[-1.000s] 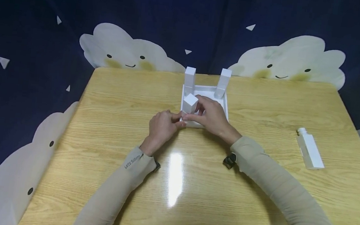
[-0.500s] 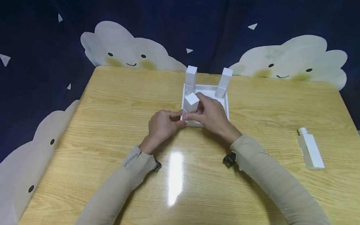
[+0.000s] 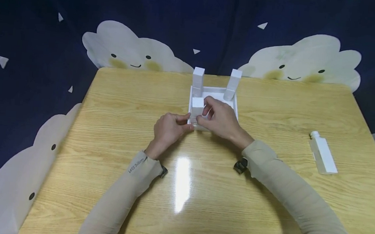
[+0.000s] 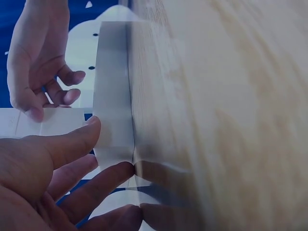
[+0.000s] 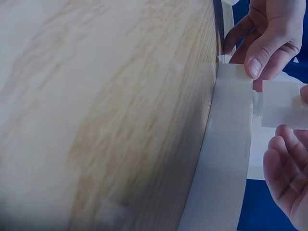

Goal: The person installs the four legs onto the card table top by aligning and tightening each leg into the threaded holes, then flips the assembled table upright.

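Observation:
A white square tray-like panel [image 3: 214, 90] with a raised rim lies on the wooden table. Three white square posts stand at its corners: a far left post [image 3: 198, 79], a far right post [image 3: 233, 82] and a near left post [image 3: 197, 105]. My left hand [image 3: 169, 129] holds the panel's near left corner, thumb and fingers on its rim [image 4: 113, 86]. My right hand [image 3: 221, 118] curls loosely round the near left post, thumb at its front face and index finger at its right side. In the right wrist view, this post [image 5: 284, 103] shows a narrower neck at its base.
A fourth white post [image 3: 324, 155] with a round threaded-looking end lies on the table at the right. Behind the table [image 3: 136, 94] hangs a dark blue curtain [image 3: 215, 23] with cloud faces. Light reflects off the tabletop between the forearms.
The near left post has turned, from a corner facing me to a flat face. My right thumb has slid right along its front. The left hand keeps its place on the panel.

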{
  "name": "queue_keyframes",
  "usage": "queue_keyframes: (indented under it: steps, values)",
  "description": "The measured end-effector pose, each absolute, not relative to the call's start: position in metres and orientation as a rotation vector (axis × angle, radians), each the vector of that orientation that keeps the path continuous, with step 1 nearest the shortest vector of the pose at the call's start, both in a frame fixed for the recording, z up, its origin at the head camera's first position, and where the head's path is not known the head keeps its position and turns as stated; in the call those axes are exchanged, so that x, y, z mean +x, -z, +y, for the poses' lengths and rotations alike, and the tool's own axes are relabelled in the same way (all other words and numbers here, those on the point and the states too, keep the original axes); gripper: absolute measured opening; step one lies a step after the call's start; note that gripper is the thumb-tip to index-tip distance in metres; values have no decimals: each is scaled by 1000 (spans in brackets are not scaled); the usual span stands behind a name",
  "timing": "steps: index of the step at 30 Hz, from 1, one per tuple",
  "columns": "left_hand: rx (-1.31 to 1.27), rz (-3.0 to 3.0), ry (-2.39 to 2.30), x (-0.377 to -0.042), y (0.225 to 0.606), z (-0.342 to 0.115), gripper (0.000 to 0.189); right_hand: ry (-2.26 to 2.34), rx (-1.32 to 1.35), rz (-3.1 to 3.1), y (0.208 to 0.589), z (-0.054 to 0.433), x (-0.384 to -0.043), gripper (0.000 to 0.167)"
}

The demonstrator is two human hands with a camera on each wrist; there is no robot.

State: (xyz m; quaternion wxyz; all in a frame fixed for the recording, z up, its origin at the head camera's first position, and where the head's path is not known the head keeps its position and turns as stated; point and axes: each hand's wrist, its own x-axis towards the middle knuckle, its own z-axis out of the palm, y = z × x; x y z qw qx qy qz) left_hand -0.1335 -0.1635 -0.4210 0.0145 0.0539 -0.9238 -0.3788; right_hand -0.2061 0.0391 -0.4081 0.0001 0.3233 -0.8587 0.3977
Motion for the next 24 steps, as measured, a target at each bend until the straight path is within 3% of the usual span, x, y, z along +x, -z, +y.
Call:
queue_keyframes:
  steps: [10, 16, 21, 24]
  values:
    - [182, -2882, 1185, -134, 421, -163, 40, -1348, 954, -2731, 408, 39, -205, 33]
    - [190, -2886, 1190, -133, 421, -163, 40, -1357, 995, -2697, 409, 38, -206, 43]
    - [199, -2883, 1193, -133, 421, -163, 39, -1311, 1045, -2675, 409, 38, -208, 35]
    - [195, -2884, 1189, -133, 421, -162, 37, -1300, 1045, -2674, 408, 37, -207, 39]
